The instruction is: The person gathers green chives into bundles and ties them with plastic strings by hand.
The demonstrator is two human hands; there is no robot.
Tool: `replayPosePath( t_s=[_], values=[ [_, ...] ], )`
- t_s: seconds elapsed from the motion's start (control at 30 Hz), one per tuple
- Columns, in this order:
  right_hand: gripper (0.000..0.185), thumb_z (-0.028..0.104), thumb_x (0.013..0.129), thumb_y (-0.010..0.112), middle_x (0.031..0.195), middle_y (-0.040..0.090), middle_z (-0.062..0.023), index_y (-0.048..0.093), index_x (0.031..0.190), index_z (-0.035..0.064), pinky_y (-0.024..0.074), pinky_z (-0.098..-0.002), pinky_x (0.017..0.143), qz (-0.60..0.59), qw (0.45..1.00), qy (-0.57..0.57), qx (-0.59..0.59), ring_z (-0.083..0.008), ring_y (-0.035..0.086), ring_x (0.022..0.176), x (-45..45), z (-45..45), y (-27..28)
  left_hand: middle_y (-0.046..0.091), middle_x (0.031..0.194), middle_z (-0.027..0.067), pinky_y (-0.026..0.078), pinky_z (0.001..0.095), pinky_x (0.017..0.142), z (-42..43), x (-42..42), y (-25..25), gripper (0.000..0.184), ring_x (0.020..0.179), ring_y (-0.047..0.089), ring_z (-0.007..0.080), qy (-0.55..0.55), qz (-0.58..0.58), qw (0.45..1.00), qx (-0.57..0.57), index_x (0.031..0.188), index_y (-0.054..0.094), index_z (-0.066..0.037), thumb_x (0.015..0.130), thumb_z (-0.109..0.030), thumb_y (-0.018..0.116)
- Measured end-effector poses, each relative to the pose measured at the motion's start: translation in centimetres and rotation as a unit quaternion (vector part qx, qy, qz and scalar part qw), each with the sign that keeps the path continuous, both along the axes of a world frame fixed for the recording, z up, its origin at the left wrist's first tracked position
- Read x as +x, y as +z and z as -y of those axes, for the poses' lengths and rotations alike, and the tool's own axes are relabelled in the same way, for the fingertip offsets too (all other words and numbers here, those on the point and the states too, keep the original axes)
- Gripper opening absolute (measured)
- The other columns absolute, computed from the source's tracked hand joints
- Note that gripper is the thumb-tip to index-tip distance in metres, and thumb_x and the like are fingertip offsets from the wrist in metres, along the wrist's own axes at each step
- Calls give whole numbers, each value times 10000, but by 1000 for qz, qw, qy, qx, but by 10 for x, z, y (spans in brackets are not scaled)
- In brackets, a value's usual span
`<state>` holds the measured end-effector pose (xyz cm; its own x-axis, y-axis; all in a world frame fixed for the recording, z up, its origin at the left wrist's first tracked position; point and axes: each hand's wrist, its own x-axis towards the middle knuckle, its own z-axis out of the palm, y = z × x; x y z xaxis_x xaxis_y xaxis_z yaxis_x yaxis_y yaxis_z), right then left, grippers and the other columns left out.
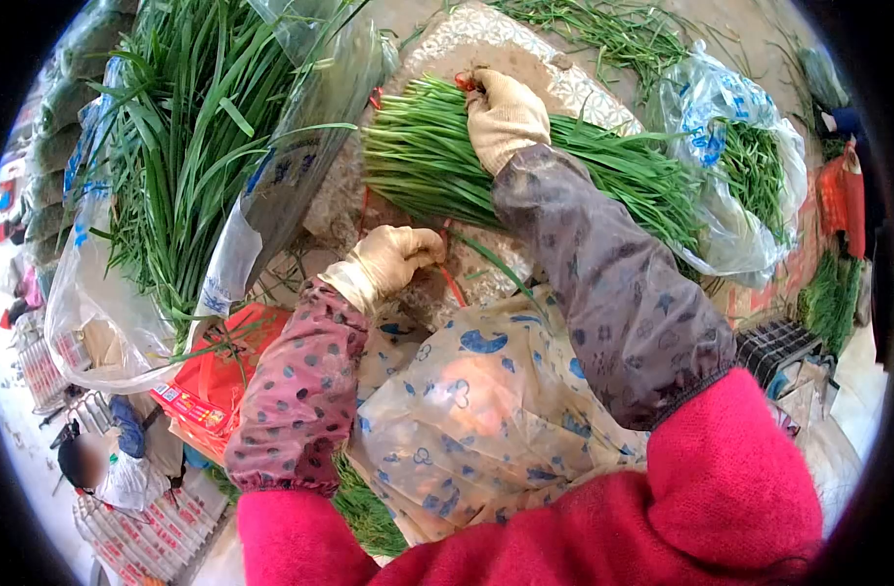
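A thick bundle of garlic chives (418, 156) lies across a raised, patterned work surface, its pale cut ends to the left. My right hand (509, 115), in a cream knit glove, rests on top of the bundle. Its fingers are closed on a red tie (464, 82) at the far edge. My left hand (393, 264), also gloved, is closed in a pinch on the near side, apart from the stalks. A red string (454, 287) runs past its fingertips and seems pinched there. Another red strand shows at the bundle's left end.
At left, a big clear plastic bag (227, 264) holds loose chives (178, 146), above a red bag (242, 342). Right of the bundle is another plastic bag (760, 107) with greens. Loose stalks (603, 34) lie at the back. A patterned apron (486, 410) covers my lap. A person (125, 469) is at lower left.
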<state>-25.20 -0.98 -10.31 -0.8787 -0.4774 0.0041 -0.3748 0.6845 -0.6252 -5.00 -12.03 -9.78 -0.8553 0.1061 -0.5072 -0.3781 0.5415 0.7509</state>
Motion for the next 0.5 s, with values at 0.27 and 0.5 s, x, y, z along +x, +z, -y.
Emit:
replayPosePath(
  t_s=[0.27, 0.5],
  values=[
    [226, 198, 904, 552, 981, 669, -169, 662, 1070, 92, 497, -384, 803, 9, 1000, -8, 6, -352, 629, 933, 1, 0, 0, 701, 989, 70, 507, 272, 870, -7, 1, -6, 259, 940, 654, 156, 94, -53, 991, 85, 1030, 662, -22, 800, 91, 624],
    [224, 226, 898, 565, 926, 669, -177, 665, 1049, 93, 494, -392, 784, 9, 1000, -9, -19, -360, 631, 903, 1, 0, -1, 709, 939, 61, 515, 258, 804, -12, -4, -2, 193, 871, 663, 136, 133, -151, 979, 12, 1008, 678, -36, 816, -12, 680]
  ],
)
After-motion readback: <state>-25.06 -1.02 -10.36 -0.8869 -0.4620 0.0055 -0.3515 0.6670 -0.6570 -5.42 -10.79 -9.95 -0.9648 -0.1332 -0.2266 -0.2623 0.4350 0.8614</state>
